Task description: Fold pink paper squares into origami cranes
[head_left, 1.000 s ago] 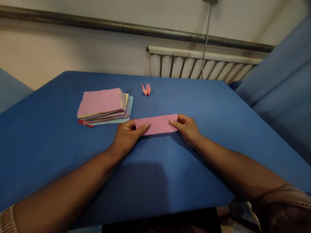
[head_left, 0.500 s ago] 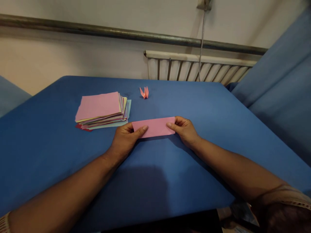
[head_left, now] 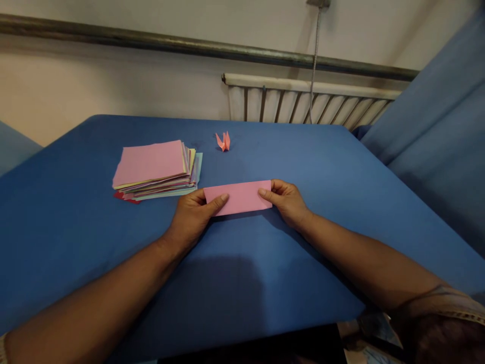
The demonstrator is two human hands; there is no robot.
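A pink sheet of paper folded into a long rectangle [head_left: 239, 196] lies on the blue table [head_left: 265, 283] in front of me. My left hand [head_left: 193, 215] pinches its left end, thumb on top. My right hand [head_left: 288, 201] pinches its right end the same way. Both hands are closed on the paper. A stack of coloured paper squares [head_left: 155, 169], pink on top, sits just left of my left hand. A small orange-pink folded paper crane [head_left: 223, 141] stands farther back, beyond the folded sheet.
A white radiator [head_left: 306, 103] and a metal pipe [head_left: 189, 45] run along the wall behind the table. Blue padded surfaces rise at the right [head_left: 435, 131] and far left. The table's near edge lies close to my body.
The hands and folded sheet keep the same hold. The view has shifted slightly, so everything sits a little more to the left than a second ago.
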